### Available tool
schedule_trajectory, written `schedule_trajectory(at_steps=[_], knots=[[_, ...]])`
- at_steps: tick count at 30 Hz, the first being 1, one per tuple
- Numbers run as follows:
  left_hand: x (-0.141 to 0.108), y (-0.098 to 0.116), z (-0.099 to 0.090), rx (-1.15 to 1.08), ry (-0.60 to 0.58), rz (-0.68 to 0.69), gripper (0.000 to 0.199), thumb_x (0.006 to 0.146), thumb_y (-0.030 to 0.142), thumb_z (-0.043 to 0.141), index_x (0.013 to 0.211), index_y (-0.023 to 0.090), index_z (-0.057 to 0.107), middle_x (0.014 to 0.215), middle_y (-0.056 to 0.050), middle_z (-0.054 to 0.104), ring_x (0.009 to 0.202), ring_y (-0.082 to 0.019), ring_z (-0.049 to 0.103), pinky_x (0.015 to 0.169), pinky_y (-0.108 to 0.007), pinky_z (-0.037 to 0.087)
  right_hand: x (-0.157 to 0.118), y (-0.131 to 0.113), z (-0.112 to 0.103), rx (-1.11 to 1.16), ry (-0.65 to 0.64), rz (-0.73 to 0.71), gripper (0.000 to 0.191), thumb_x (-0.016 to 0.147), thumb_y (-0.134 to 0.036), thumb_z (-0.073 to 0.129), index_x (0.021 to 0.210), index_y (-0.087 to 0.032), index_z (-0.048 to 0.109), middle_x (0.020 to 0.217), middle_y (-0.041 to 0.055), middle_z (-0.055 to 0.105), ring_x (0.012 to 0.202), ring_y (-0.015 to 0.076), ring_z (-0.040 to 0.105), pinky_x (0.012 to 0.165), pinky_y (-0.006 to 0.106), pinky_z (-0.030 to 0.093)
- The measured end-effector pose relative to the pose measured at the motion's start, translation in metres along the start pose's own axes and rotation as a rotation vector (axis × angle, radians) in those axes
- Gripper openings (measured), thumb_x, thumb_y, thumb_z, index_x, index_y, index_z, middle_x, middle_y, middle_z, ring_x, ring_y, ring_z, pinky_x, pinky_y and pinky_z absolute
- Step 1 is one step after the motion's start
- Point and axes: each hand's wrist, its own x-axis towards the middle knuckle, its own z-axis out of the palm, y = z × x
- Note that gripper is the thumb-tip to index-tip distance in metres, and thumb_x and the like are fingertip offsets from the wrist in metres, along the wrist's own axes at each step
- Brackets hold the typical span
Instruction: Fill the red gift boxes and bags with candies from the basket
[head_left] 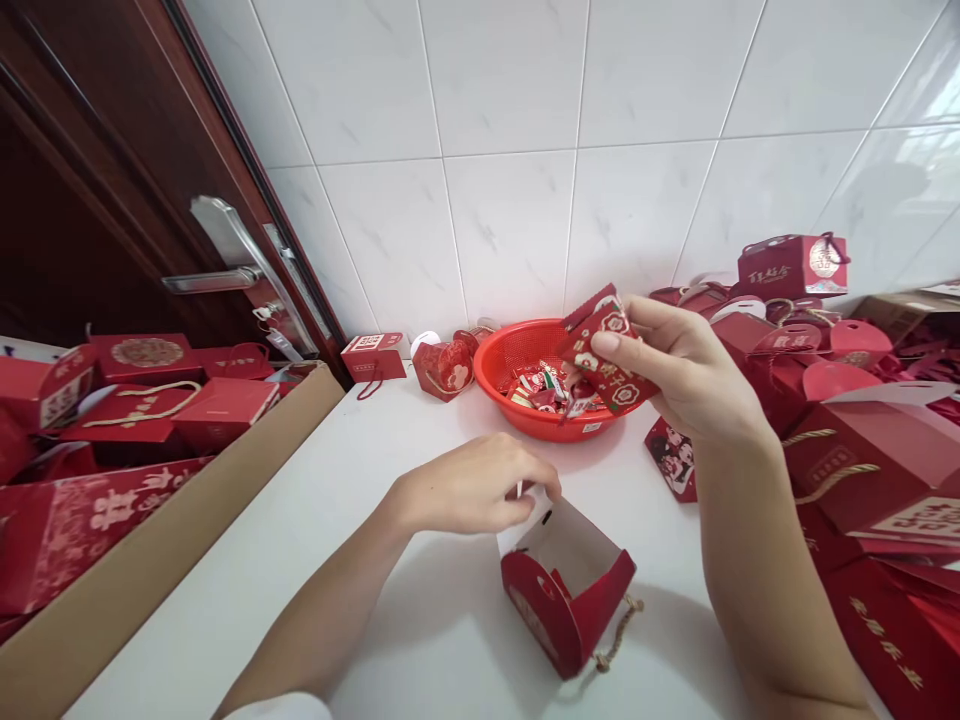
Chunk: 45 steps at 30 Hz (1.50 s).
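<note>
Pinched between the thumb and fingers of my right hand [697, 370] is a red candy packet [609, 355] with white flower prints. It hangs in front of the right side of a red plastic basket [495, 385], which holds several small wrapped sweets [541, 387]. Lower down, my left hand [487, 485] grips the raised flap of an opened red gift box [559, 600] by its edge. The box stands on the white table with its pale inside showing and a twisted rope handle [621, 635] hanging at its right. Something red lies inside, only partly visible.
Behind the basket is a white tiled wall [510, 230]. Small red boxes [375, 357] stand left of it. A heap of red gift boxes [862, 450] fills the right side. At left, a cardboard carton [247, 425] holds more, beside a dark door [135, 150].
</note>
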Motion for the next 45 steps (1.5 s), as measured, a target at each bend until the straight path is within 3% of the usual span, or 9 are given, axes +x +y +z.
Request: schedule_trajectory(at_steps=[4,7,12,15,21,25,29,35,45], knots=[[0.013,-0.020,0.000,-0.025,0.343,-0.042,0.026,0.081,0.004,0.050,0.082,0.019,0.071,0.078,0.001,0.068,0.069,-0.014,0.058,0.065,-0.024,0.040,0.000,-0.001,0.004,-0.154,-0.142,0.024,0.029,0.084,-0.046,0.071,0.088,-0.018,0.065,0.078,0.0017,0.061,0.070,0.0139,0.056,0.059,0.024,0.044],[0.023,-0.033,0.002,-0.044,0.446,-0.100,0.025,0.082,0.006,0.047,0.070,0.019,0.065,0.069,0.002,0.060,0.065,-0.013,0.053,0.061,-0.025,0.036,0.004,0.004,0.006,-0.299,-0.196,-0.002,0.029,0.088,-0.044,0.065,0.080,-0.017,0.060,0.070,-0.0011,0.052,0.062,0.0103,0.045,0.054,0.022,0.035],[0.023,-0.041,0.003,-0.092,0.302,-0.133,0.017,0.080,0.033,0.066,0.071,0.019,0.063,0.070,0.003,0.055,0.063,-0.014,0.050,0.056,-0.025,0.034,0.011,0.018,0.010,-0.505,-0.192,-0.052,0.025,0.091,-0.033,0.058,0.073,-0.018,0.050,0.066,-0.0038,0.041,0.059,0.0087,0.033,0.053,0.023,0.028],[0.019,-0.048,0.000,-0.186,0.171,-0.111,0.032,0.070,0.047,0.077,0.090,0.021,0.071,0.080,0.002,0.063,0.071,-0.018,0.059,0.057,-0.025,0.040,0.012,0.023,0.012,-0.561,-0.277,0.003,0.021,0.091,-0.029,0.056,0.074,-0.018,0.050,0.067,-0.0036,0.044,0.060,0.0091,0.036,0.054,0.024,0.028],[0.014,-0.060,-0.004,-0.249,0.122,-0.120,0.069,0.055,0.043,0.090,0.117,0.022,0.070,0.120,-0.009,0.069,0.118,-0.033,0.061,0.090,-0.033,0.050,0.012,0.028,0.022,-0.620,-0.356,0.083,0.019,0.090,-0.029,0.055,0.075,-0.018,0.050,0.067,-0.0039,0.047,0.059,0.0093,0.037,0.055,0.025,0.027],[0.015,-0.060,-0.002,-0.359,0.125,-0.036,0.067,0.058,0.034,0.089,0.120,0.024,0.068,0.122,-0.006,0.069,0.122,-0.030,0.060,0.100,-0.036,0.048,0.014,0.033,0.029,-0.569,-0.417,0.033,0.022,0.091,-0.028,0.054,0.072,-0.018,0.046,0.066,-0.0043,0.045,0.060,0.0095,0.037,0.056,0.024,0.028],[0.015,-0.064,-0.002,-0.446,0.041,0.017,0.049,0.062,0.031,0.087,0.107,0.021,0.071,0.108,-0.004,0.072,0.112,-0.027,0.064,0.099,-0.037,0.050,0.017,0.040,0.029,-0.544,-0.610,0.069,0.021,0.089,-0.030,0.058,0.075,-0.018,0.050,0.067,-0.0042,0.047,0.061,0.0095,0.041,0.055,0.024,0.030],[0.015,-0.068,-0.005,-0.364,0.031,-0.022,0.071,0.058,0.032,0.090,0.124,0.023,0.067,0.125,-0.009,0.068,0.119,-0.030,0.061,0.102,-0.038,0.047,0.015,0.041,0.015,-0.642,-0.840,0.193,0.010,0.087,-0.023,0.059,0.079,-0.017,0.062,0.060,-0.0047,0.051,0.053,0.0087,0.042,0.052,0.023,0.030],[0.013,-0.068,-0.005,-0.272,0.044,-0.065,0.083,0.058,0.037,0.090,0.135,0.025,0.062,0.138,-0.012,0.062,0.125,-0.033,0.059,0.099,-0.036,0.048,0.010,0.042,0.021,-0.980,-0.680,0.306,0.011,0.091,-0.023,0.054,0.089,-0.019,0.064,0.074,0.0035,0.062,0.056,0.0131,0.048,0.052,0.026,0.030]])
